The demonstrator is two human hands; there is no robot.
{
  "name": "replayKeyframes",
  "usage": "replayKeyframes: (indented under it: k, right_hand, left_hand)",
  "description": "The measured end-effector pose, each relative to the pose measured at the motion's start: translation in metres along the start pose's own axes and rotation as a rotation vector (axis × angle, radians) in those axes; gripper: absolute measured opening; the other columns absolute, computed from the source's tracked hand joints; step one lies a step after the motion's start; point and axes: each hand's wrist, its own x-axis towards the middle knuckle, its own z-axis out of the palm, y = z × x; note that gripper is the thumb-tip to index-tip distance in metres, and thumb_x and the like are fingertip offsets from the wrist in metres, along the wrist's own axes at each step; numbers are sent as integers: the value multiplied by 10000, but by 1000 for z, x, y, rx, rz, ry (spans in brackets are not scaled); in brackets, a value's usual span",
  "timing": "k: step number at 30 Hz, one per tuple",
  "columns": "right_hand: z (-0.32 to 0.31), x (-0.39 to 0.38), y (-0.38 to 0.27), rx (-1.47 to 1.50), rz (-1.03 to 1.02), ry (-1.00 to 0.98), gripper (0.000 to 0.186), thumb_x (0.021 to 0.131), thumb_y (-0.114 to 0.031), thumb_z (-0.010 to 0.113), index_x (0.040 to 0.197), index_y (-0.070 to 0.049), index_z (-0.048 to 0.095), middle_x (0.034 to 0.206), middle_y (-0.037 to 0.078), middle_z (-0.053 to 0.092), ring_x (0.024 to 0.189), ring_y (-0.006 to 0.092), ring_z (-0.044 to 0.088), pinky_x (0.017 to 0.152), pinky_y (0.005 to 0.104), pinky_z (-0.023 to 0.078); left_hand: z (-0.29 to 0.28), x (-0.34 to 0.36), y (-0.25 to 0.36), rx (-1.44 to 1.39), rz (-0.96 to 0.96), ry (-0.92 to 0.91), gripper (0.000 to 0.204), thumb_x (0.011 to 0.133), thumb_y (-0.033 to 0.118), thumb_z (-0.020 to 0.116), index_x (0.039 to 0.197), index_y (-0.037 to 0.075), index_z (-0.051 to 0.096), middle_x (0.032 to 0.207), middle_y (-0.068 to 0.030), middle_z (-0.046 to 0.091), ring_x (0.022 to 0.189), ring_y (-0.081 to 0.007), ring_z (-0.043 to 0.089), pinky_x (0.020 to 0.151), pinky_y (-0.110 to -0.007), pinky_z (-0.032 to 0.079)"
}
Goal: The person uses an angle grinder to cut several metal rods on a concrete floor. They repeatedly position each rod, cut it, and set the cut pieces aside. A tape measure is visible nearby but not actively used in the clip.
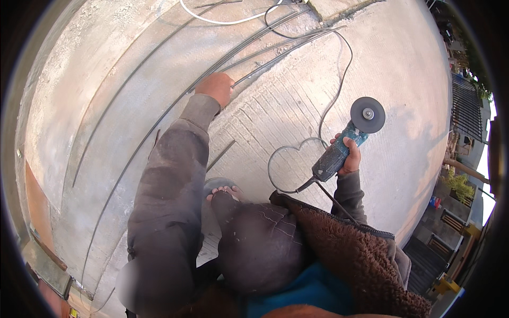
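My left hand (214,88) reaches forward to the concrete and is closed round a thin metal rod (251,74), which runs on toward the far right. More dark rods (233,52) lie right beside it. In my right hand (352,158) is an angle grinder (331,160), gripped round its blue-green and dark body. The grinder's dark round disc (377,109) points away from me and faces up. Whether the disc spins cannot be made out. From the grinder's rear end a black cord (270,168) loops over the ground.
A short cut rod (220,155) lies near my foot (226,191). One long rod (131,149) curves along the left, and a white cable (222,23) crosses the far side. The concrete floor (297,114) has grooves. A dark metal gate (466,106) stands far right.
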Motion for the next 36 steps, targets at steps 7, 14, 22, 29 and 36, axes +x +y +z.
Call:
replayKeyframes:
  k: [7, 14, 22, 29, 36]
  right_hand:
    - [11, -23, 10, 11, 39, -22, 385, 789, -260, 604, 1042, 29, 572, 839, 155, 634, 670, 262, 645, 619, 383, 558]
    - [1, -42, 12, -8, 10, 72, 357, 786, -238, 595, 1018, 32, 569, 821, 153, 631, 636, 255, 641, 593, 374, 555]
    - [-6, -52, 20, 6, 35, 97, 374, 784, -249, 605, 1028, 33, 573, 825, 155, 635, 639, 256, 643, 590, 374, 553]
    - [4, -53, 24, 13, 42, 74, 386, 780, -249, 608, 1036, 38, 573, 833, 156, 637, 654, 255, 646, 600, 371, 555]
    - [8, -51, 23, 7, 64, 43, 381, 776, -234, 600, 1042, 37, 573, 835, 158, 638, 655, 251, 645, 605, 368, 557]
  left_hand:
    - [-6, 34, -46, 108, -241, 194, 250, 923, 156, 473, 1006, 56, 687, 1120, -145, 652, 1034, -340, 638, 881, -448, 512]
    - [39, 51, -81, 133, -173, 251, 255, 900, 115, 453, 988, 17, 671, 1091, -194, 651, 1016, -354, 638, 854, -485, 506]
    - [28, 42, -74, 158, -157, 320, 207, 889, 154, 514, 920, 46, 687, 1019, -182, 663, 953, -360, 649, 798, -476, 518]
    - [12, 34, -74, 127, -130, 256, 152, 841, 153, 620, 894, 50, 718, 977, -194, 687, 932, -376, 667, 779, -470, 534]
    - [20, 40, -71, 140, -244, 216, 177, 801, 217, 736, 887, 63, 727, 932, -178, 703, 921, -366, 676, 803, -463, 533]
